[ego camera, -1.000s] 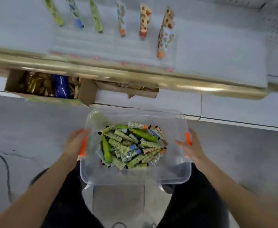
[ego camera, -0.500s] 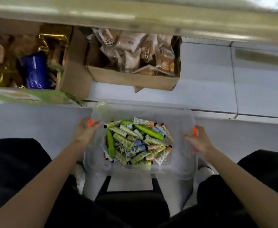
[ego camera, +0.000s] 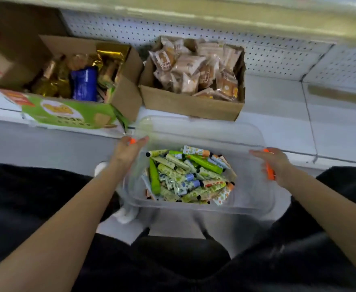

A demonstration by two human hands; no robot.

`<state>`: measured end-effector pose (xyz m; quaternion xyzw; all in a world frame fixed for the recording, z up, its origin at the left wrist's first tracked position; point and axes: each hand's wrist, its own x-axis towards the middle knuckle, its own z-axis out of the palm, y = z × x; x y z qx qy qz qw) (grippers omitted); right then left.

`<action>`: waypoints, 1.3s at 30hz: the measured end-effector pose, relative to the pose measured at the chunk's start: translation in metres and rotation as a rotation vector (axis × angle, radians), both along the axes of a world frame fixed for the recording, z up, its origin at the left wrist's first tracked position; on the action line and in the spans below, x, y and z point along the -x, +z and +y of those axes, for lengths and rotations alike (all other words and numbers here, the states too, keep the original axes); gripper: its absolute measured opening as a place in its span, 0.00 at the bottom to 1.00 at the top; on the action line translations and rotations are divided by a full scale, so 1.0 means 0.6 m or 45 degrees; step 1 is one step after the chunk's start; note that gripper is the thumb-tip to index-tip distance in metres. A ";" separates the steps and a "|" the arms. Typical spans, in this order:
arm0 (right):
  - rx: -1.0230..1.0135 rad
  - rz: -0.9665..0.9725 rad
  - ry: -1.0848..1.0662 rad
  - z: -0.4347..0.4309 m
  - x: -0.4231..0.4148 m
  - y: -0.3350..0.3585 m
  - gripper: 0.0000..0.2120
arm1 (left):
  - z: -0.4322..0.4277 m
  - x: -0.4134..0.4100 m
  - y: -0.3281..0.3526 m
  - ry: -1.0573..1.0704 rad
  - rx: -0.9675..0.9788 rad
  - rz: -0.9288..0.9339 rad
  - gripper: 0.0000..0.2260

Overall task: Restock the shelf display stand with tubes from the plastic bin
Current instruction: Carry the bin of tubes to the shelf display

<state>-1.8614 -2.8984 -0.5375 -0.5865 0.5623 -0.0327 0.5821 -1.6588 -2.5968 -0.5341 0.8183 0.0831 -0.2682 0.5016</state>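
White metal shelf with a pegboard back fills the upper half of the frame. Black trousers spread across the bottom, knees to either side. Between them, lower centre, sits the clear plastic bin, its far wall close against the shelf's front edge; whether it rests on the floor cannot be told. Two open cardboard boxes stand side by side on the shelf right behind it: a printed green box of foil packets at upper left and a plain brown box of wrapped snacks at centre. A loose heap of patterned tubes lies in the bin. The left hand hooks its fingers over the left rim at an orange clip; the right hand curls round the right clip.
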 end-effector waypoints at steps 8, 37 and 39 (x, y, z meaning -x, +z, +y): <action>0.006 0.111 -0.010 0.056 -0.013 0.010 0.21 | 0.038 -0.005 -0.029 0.093 0.108 0.080 0.27; 0.046 0.047 -0.176 0.048 0.012 -0.200 0.36 | 0.001 0.002 -0.169 -0.044 -0.189 0.048 0.19; 0.041 0.065 -0.177 0.046 0.008 -0.203 0.36 | 0.004 0.001 -0.167 -0.076 -0.181 0.040 0.19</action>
